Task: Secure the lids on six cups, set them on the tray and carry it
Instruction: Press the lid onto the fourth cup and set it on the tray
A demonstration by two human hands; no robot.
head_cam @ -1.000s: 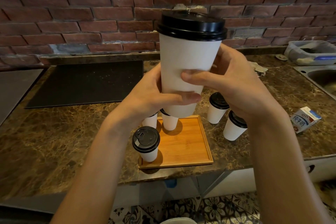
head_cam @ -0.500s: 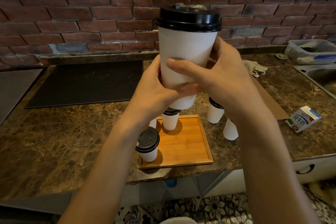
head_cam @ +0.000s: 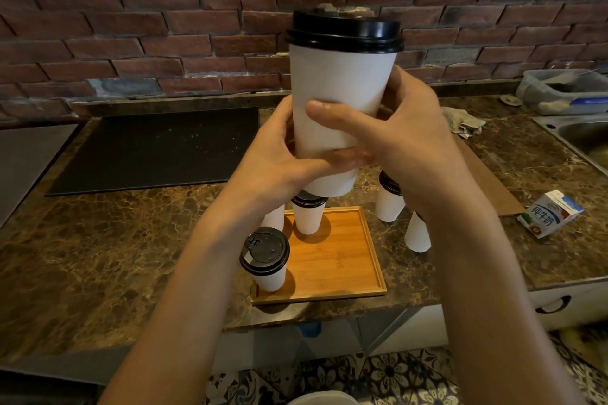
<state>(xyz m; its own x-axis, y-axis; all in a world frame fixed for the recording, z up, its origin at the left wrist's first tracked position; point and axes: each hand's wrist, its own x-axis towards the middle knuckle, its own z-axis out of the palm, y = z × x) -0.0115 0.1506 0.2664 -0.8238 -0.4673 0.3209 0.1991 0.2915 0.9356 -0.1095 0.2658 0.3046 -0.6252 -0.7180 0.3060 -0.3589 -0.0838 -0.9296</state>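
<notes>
A tall white paper cup (head_cam: pixel 339 102) is held upright in the air above the counter (head_cam: pixel 98 256), close to the camera, with a black lid (head_cam: pixel 343 31) seated on its rim. Its lower half is gripped by both hands. The left hand (head_cam: pixel 279 158) is wrapped around the left side, with the thumb laid across the near face low down. The right hand (head_cam: pixel 411 141) is wrapped around the right side, and its fingers (head_cam: pixel 332 113) are curled onto the near face just above the left thumb.

Below the held cup, a wooden tray (head_cam: pixel 339 260) lies at the near edge of the counter. A lidded cup (head_cam: pixel 266 260) stands at the tray's near left corner, and a second lidded cup (head_cam: pixel 308 217) stands at its far side. A third cup (head_cam: pixel 274 217) is seen just left of that one, largely hidden by the left wrist. Two more cups (head_cam: pixel 390 200) stand on the counter just right of the tray, partly hidden by the right forearm; a black lid can be made out on the farther one.

A milk carton (head_cam: pixel 549 214) lies on the counter well to the right. A black mat (head_cam: pixel 158 148) is spread at the far left, before a brick wall (head_cam: pixel 164 26). A sink (head_cam: pixel 585 138) is set in at the far right.
</notes>
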